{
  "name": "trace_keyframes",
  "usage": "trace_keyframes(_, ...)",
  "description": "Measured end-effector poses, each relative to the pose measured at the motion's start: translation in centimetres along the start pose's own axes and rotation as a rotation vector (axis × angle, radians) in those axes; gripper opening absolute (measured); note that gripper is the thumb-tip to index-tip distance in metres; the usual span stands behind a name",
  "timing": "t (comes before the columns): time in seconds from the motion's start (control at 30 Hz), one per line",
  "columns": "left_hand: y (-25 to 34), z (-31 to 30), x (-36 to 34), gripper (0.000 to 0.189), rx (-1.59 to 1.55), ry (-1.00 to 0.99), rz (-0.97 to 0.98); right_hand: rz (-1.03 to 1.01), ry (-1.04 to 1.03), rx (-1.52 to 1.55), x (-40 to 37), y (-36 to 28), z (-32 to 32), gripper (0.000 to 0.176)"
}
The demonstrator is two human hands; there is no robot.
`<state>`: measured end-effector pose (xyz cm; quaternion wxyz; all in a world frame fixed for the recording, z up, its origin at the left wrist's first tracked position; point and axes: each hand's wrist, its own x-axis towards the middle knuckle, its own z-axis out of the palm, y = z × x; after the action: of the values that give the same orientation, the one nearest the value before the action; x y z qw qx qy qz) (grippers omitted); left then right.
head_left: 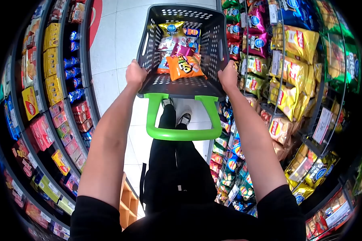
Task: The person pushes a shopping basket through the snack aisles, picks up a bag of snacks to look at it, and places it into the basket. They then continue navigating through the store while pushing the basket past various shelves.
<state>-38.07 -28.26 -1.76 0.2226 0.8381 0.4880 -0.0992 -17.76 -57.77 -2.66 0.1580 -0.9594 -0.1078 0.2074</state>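
A dark grey shopping basket (181, 89) with perforated sides and a green handle (184, 134) is out in front of me. My left hand (136, 74) grips its left rim, and my right hand (228, 75) grips the right rim; both are closed. Inside lie several snack packs. An orange snack bag (185, 67) rests on top at the near end, and a yellow bag (171, 29) lies at the far end. Between them are a magenta pack (182, 50) and whitish packs (167, 43). The green handle hangs toward my body.
Shelves with yellow boxes (52, 60) and blue packs (71, 73) line the left side. Racks of yellow chip bags (297, 42) and magenta bags (256, 43) stand close on the right. Pale floor tiles (112, 44) run between them. A wooden shelf unit (127, 201) is low at left.
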Motion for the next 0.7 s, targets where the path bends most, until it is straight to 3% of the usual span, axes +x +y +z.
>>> trace_keyframes(0.1, -1.3, 0.4, -1.9, 0.023, -0.031, 0.017, 0.028, 0.033, -0.025, -0.005, -2.5, 0.8, 0.5, 0.053)
trace_keyframes(0.5, -4.6, 2.5, -8.3, 0.021, -0.007, 0.038, -0.020, -0.122, 0.062, 0.010, -6.9, 5.1, 3.2, 0.045)
trace_keyframes(0.7, -8.1, 4.8, -14.1, 0.022, 0.026, 0.041, -0.054, -0.042, -0.026, -0.009, -12.8, 7.7, 4.2, 0.049)
